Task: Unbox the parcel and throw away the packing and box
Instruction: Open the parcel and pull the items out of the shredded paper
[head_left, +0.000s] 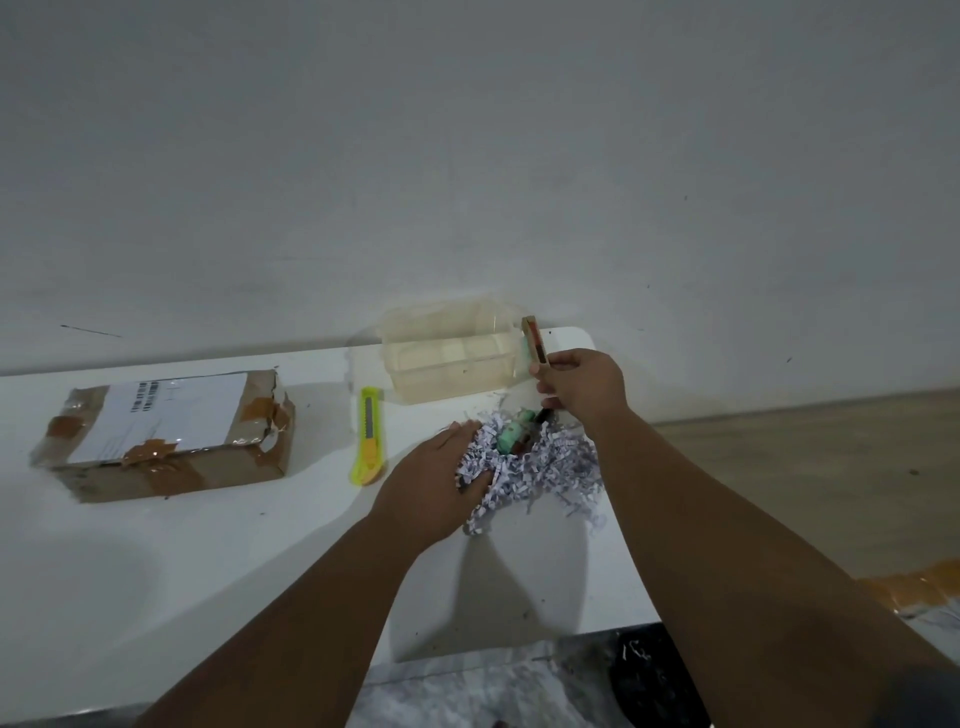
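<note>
A torn brown cardboard parcel box (166, 436) with a white label and brown tape lies on the white table (156, 561) at the left. A heap of white shredded paper packing (540, 467) sits right of centre, with a small green item (511, 434) in it. My left hand (441, 478) presses into the left side of the shreds, fingers curled among them. My right hand (582, 387) is above the heap's far side, shut on a small flat box (535, 340) held upright.
A yellow-green utility knife (368, 436) lies between the parcel box and the shreds. A clear plastic container (452, 353) stands at the table's far edge against the wall. The table's right edge is close; wooden floor (805, 467) lies beyond.
</note>
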